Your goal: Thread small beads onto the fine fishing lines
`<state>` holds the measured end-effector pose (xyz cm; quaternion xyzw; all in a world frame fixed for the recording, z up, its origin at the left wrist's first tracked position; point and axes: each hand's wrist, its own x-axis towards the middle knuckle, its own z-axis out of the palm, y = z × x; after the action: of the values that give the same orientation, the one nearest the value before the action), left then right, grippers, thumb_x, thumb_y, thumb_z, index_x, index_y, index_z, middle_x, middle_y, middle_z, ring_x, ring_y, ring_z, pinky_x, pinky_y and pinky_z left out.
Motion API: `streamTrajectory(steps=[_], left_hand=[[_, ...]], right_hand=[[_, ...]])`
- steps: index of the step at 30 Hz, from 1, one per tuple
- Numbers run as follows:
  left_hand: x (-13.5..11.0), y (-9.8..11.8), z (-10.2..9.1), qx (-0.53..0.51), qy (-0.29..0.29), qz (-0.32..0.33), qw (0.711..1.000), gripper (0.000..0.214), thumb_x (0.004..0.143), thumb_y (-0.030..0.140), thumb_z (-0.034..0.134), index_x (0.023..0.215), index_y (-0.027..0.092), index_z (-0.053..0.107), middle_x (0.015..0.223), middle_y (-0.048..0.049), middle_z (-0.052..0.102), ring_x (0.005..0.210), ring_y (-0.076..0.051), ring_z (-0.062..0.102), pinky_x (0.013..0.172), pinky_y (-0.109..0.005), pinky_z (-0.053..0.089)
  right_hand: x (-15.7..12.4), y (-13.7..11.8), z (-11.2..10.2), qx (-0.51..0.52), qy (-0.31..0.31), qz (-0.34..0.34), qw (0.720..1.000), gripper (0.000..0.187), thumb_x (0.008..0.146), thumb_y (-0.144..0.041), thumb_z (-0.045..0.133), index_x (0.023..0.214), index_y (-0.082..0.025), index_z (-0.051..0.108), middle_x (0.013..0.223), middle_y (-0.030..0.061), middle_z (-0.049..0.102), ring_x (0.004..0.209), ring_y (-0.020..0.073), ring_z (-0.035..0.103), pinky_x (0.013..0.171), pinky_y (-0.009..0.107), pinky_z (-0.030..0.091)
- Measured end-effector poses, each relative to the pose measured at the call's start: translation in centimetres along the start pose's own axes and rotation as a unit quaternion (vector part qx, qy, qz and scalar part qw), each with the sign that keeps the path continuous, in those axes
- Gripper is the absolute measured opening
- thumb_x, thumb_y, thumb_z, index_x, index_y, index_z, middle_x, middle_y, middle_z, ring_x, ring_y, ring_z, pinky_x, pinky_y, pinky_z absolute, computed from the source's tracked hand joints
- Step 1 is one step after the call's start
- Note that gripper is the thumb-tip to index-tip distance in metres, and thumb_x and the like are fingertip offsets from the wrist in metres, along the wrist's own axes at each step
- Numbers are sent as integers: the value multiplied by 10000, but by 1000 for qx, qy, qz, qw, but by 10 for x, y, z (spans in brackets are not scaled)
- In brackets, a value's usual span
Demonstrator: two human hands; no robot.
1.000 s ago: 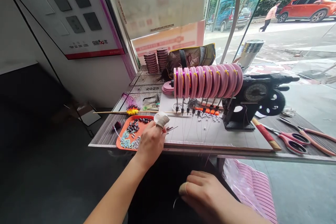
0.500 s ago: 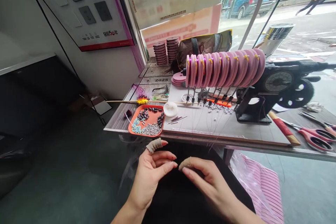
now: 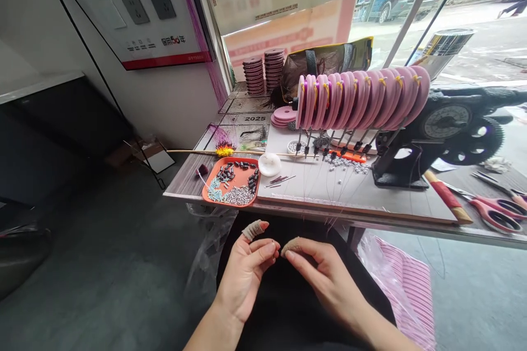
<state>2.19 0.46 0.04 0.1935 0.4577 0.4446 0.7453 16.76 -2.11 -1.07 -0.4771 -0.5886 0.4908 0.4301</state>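
Observation:
My left hand [image 3: 253, 263] is over my lap, below the table's front edge, thumb pressed against the fingers and the wrapped index finger raised. Close beside it, my right hand [image 3: 319, 271] pinches with thumb and wrapped index finger. Whatever lies between the fingertips of either hand is too small to make out. Above my left hand, an orange tray [image 3: 231, 202] holds black pieces, pale blue tubes and silver beads. A round white dish [image 3: 270, 165] and several thin dark pins [image 3: 280, 181] lie beside the tray.
A black geared machine [image 3: 436, 126] carries a row of pink spools [image 3: 362, 98] above the board. Scissors [image 3: 496, 214] and a red-wrapped stick [image 3: 448, 197] lie on the right. A striped pink cushion [image 3: 405, 285] is below the table. Stacked spools [image 3: 254, 77] stand behind.
My left fingers have closed in more tightly against the thumb, and that hand has shifted slightly right. My right hand keeps its pinch. The view has shifted a little.

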Motion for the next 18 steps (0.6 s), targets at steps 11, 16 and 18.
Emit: streamTrajectory(steps=[11,16,18], left_hand=[[52,31,35,543,-29,521,658,179,777,146,577,912,217,671,818,-46,720,798,-204,659,798,-335,487],[74,29,42,625,-146,576,506,389,817,43,442,1154,187,573,841,-67,712,831,-197,645,807,-337,491],[66,24,37,621,-110,585,510,415,810,36,454,1182,198,545,904,-73,703,923,-214,619,844,-357,477]], right_hand=[[-4,7,-6,-22,25,9,999,282,885,-339,465,766,-139,624,761,43,640,729,168,573,658,238,433],[-1,10,-9,-11,37,14,999,262,879,-308,472,757,-137,628,736,42,642,701,161,576,651,238,436],[0,12,-10,2,43,17,999,249,875,-301,480,767,-139,634,744,44,649,711,161,585,659,234,441]])
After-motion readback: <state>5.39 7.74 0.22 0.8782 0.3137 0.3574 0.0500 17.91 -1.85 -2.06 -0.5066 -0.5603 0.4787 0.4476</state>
